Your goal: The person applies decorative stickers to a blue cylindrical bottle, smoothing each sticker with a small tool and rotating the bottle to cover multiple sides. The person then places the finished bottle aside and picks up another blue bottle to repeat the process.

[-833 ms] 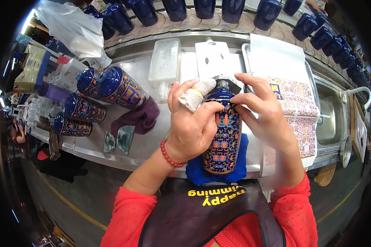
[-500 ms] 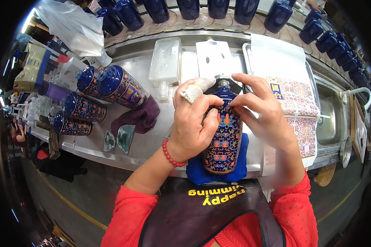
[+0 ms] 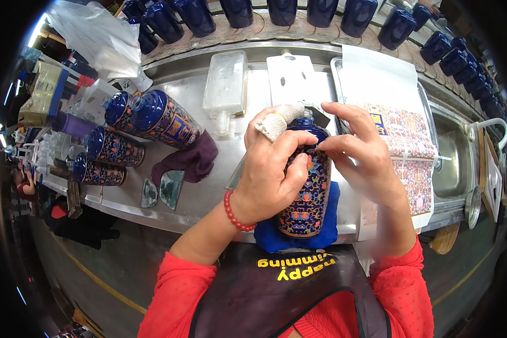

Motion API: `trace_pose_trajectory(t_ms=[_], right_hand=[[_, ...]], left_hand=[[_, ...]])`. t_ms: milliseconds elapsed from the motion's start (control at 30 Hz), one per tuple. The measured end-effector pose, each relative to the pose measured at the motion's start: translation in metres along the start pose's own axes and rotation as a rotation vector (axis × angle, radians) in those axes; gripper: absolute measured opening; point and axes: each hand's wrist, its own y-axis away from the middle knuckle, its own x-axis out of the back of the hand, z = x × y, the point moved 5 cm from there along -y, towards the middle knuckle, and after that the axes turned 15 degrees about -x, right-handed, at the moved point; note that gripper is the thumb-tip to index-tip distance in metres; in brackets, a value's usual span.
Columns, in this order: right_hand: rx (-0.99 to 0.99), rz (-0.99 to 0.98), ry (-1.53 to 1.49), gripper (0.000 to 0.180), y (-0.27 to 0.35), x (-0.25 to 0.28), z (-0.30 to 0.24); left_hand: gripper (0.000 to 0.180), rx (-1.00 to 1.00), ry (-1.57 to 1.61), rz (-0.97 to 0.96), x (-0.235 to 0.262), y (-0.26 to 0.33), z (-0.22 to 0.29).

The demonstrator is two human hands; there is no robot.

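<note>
- Surface and room: metal bench [image 3: 203, 197] before you; blue bottles [image 3: 282, 12] line the curved conveyor [image 3: 298, 35] beyond.
- Fingers: the patterned bottle [image 3: 305, 194] lies over a blue cloth [image 3: 330, 217], neck away from you; your left hand [image 3: 273, 172] and right hand [image 3: 366, 160] meet at its shoulder, thumbs and forefingers slightly parted — whether they pinch anything cannot be told.
- Edges: bare metal at your left; patterned sheets [image 3: 414, 186] beside your right forearm; bench rim near your apron [image 3: 253, 298].
</note>
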Motion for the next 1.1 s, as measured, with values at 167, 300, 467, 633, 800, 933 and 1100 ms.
trace_pose_trajectory(t_ms=[167,300,467,633,800,933,1100], right_hand=[[0.013,0.013,0.009,0.034,0.005,0.002,0.001],[-0.010,0.009,0.006,0.033,0.009,0.002,0.002],[0.009,0.025,0.001,0.034,0.013,0.000,0.003],[0.015,0.010,-0.008,0.030,0.016,-0.002,0.005],[0.008,0.024,0.004,0.034,0.018,-0.001,0.004],[-0.004,0.024,0.003,0.034,0.019,-0.001,0.006],[0.011,0.025,0.005,0.027,0.021,-0.001,0.007]], left_hand=[[0.030,-0.056,-0.124,-0.021,0.000,0.002,0.010],[0.030,-0.110,-0.263,-0.052,0.000,0.008,0.020],[0.030,-0.135,-0.317,-0.051,0.003,0.013,0.023],[0.032,-0.164,-0.337,-0.068,0.004,0.013,0.021],[0.037,-0.175,-0.352,-0.093,0.002,0.012,0.019],[0.038,-0.189,-0.362,-0.104,0.003,0.011,0.020],[0.036,-0.174,-0.304,-0.125,0.002,0.005,0.020]])
